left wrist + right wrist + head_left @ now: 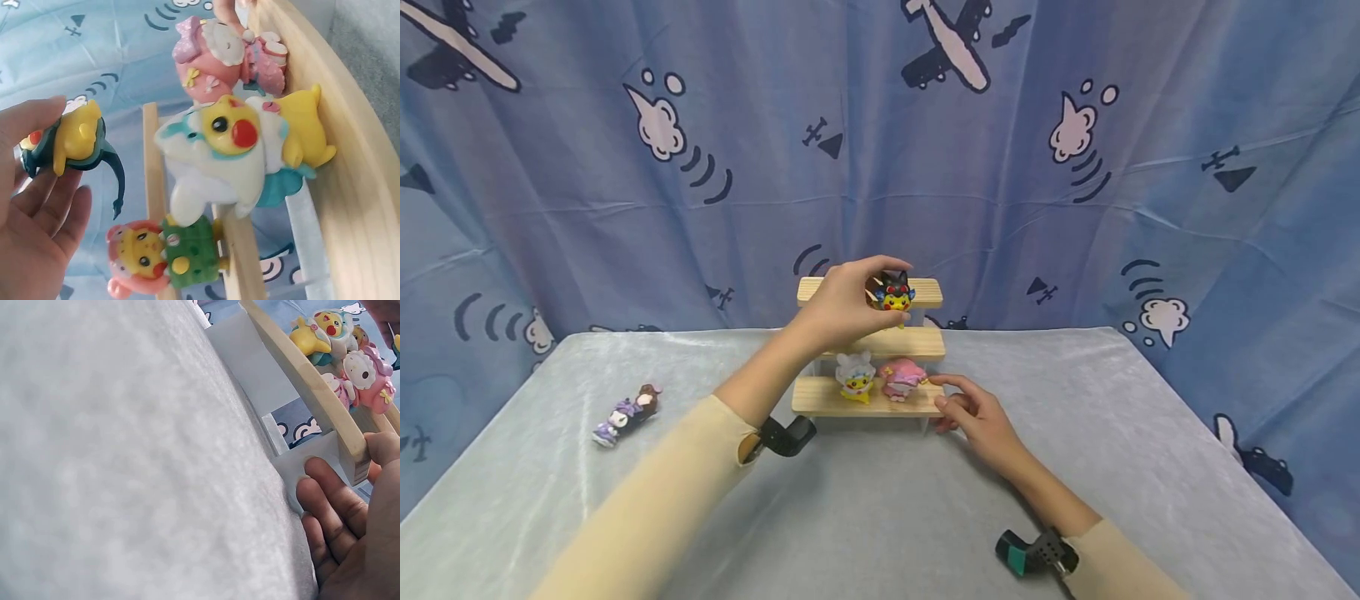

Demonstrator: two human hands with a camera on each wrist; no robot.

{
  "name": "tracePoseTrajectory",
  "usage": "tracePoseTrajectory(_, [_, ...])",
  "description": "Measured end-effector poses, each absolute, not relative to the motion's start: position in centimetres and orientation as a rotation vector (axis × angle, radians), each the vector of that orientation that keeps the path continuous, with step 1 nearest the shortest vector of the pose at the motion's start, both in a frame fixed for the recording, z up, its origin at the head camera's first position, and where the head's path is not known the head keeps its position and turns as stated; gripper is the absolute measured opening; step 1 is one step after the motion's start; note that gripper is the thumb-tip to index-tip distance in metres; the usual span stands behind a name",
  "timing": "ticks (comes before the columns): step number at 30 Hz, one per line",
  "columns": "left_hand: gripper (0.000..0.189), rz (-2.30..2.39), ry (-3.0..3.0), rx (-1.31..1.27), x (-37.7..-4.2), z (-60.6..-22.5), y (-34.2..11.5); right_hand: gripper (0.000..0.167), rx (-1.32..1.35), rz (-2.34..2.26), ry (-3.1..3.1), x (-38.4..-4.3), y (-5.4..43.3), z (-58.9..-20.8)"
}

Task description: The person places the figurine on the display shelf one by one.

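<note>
My left hand (842,304) pinches a yellow figurine in a dark horned costume (895,293) between thumb and fingers. In the left wrist view that figurine (78,134) is clear of the boards, a dark tail hanging from it. A three-tier wooden display stand (868,407) stands at the table's far side. On its lowest board are a white-hooded yellow figurine (856,379) and a pink-hooded one (902,375). My right hand (981,421) grips that board's right end; in the right wrist view the thumb lies against the wood (347,434), other fingers curled below.
A figurine with a pink hat and green body (190,259) stands on a board behind the white-hooded one; my left arm hides it from the head view. Purple and brown figurines (625,414) lie on the grey cloth-covered table (880,517) at left. A blue patterned curtain (760,167) hangs behind.
</note>
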State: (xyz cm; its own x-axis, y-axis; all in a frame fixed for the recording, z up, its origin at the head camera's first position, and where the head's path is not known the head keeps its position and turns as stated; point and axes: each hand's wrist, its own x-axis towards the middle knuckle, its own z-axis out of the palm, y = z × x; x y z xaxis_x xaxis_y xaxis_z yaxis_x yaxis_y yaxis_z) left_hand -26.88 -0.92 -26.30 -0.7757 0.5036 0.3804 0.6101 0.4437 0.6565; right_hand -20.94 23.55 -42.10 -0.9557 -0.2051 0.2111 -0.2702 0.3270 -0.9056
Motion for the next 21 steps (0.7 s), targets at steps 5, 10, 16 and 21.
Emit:
tracePoseTrajectory(5, [0.058,-1.187,-2.610,-0.997,-27.0,-26.7,-0.6,0.037,0.456,1.739,-2.514,-21.0,23.6,-42.2])
tracePoseTrajectory(10, [0.060,-1.089,-2.679,-1.016,-27.3,-26.8,-0.1,0.036,0.457,1.739,-2.510,-21.1,23.7,-42.2])
tracePoseTrajectory(16, [0.060,-0.934,-2.782,-1.029,-27.7,-27.0,0.9,0.036,0.474,1.747,-2.502,-21.0,23.7,-42.1])
tracePoseTrajectory(21, [0.058,-0.783,-2.791,-1.058,-27.8,-27.3,1.5,0.036,0.474,1.746,-2.497,-21.0,23.6,-42.2])
